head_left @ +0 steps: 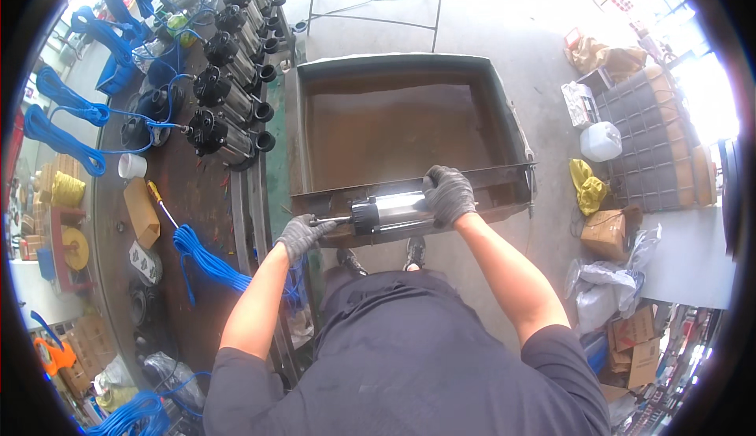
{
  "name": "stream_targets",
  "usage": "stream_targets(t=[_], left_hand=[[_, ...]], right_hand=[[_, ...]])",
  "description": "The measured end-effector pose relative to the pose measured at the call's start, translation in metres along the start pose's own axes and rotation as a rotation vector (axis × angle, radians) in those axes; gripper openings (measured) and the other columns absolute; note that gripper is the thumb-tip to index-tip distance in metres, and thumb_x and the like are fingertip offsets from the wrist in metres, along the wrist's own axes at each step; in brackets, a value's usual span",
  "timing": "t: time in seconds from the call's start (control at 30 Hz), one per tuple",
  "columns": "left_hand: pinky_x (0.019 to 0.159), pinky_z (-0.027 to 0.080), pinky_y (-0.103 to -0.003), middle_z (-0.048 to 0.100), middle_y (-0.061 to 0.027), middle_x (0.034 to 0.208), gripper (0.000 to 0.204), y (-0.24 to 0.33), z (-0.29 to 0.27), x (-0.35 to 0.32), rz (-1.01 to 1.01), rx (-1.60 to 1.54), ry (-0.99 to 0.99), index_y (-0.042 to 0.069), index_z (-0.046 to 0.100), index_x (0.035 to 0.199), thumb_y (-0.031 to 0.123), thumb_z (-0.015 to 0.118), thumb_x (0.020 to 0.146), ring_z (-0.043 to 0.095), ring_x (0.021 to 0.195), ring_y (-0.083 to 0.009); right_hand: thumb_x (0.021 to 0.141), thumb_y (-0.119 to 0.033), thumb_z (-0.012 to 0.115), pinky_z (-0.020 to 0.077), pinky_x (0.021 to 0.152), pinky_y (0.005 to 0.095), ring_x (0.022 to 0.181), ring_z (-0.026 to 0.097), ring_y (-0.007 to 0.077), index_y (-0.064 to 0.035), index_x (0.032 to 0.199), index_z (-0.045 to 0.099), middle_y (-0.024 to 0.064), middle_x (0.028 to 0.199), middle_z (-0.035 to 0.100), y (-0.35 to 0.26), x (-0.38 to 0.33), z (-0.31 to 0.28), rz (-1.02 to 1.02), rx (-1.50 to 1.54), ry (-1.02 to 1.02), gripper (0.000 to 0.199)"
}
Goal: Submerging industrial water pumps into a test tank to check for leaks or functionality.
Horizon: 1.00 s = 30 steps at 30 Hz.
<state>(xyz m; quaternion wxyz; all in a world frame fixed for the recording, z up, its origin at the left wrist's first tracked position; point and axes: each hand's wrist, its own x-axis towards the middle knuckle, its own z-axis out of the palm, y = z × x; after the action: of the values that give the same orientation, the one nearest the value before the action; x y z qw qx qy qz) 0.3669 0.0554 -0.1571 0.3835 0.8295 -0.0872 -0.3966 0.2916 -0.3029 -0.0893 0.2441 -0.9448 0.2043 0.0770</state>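
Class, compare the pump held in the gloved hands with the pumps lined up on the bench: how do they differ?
The held pump lies over the tank rim, gripped by both hands; the bench pumps rest untouched in a row. Bench pumps carry black heads and blue cables; the held one shows neither. Both have shiny steel bodies.

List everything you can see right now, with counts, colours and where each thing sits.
pump: 1, silver with black end, lying across the tank's near rim, held at both ends
tank: 1, rusty metal, full of brown water, centre
pump row: about six, black and silver, on the bench left of the tank
cables: several coils, blue, across the bench
bench: 1, dark, left
screwdriver: 1, yellow handle, on the bench
jug: 1, white, on the floor to the right
crate: 1, grey, far right
boxes: several, brown cardboard, right
yellow rag: 1, right of the tank
left hand: grey glove, gripping the pump's shaft end
right hand: grey glove, on the pump's body
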Motion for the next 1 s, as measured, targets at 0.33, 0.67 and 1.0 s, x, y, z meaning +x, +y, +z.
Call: stream_targets(t=[0.33,0.67,1.0], left_hand=[[0.076,0.055,-0.032,0.067,-0.0059,0.106,0.036,-0.041,0.014,0.004,0.292,-0.478,0.015,0.013,0.052,0.122,0.019,0.077,0.097,0.067,0.093,-0.0155],[0.073,0.056,-0.044,0.073,-0.0188,0.084,0.031,-0.014,0.000,0.009,0.135,0.790,0.134,0.011,0.068,0.110,0.037,0.076,0.094,0.073,0.080,-0.0331],[0.059,0.053,-0.032,0.075,-0.0076,0.094,0.047,-0.016,-0.023,0.006,-0.140,-0.331,-0.308,0.005,0.066,0.118,0.049,0.069,0.099,0.068,0.073,-0.0131]], right_hand=[[0.094,-0.027,0.062,0.0523,0.098,0.0476,0.105,0.067,0.0356,-0.0089,0.098,0.072,0.0146,0.102,0.074,-0.001,-0.002,-0.003,-0.006,-0.002,0.014,0.021],[0.093,-0.026,0.061,0.0524,0.098,0.0481,0.104,0.067,0.0363,-0.0078,0.097,0.072,0.0159,0.103,0.074,-0.001,-0.003,-0.003,-0.027,-0.021,0.078,0.021],[0.093,-0.025,0.061,0.0522,0.097,0.0485,0.104,0.067,0.0369,-0.0070,0.096,0.071,0.0166,0.102,0.073,0.001,-0.003,-0.002,-0.066,0.022,0.101,0.021]])
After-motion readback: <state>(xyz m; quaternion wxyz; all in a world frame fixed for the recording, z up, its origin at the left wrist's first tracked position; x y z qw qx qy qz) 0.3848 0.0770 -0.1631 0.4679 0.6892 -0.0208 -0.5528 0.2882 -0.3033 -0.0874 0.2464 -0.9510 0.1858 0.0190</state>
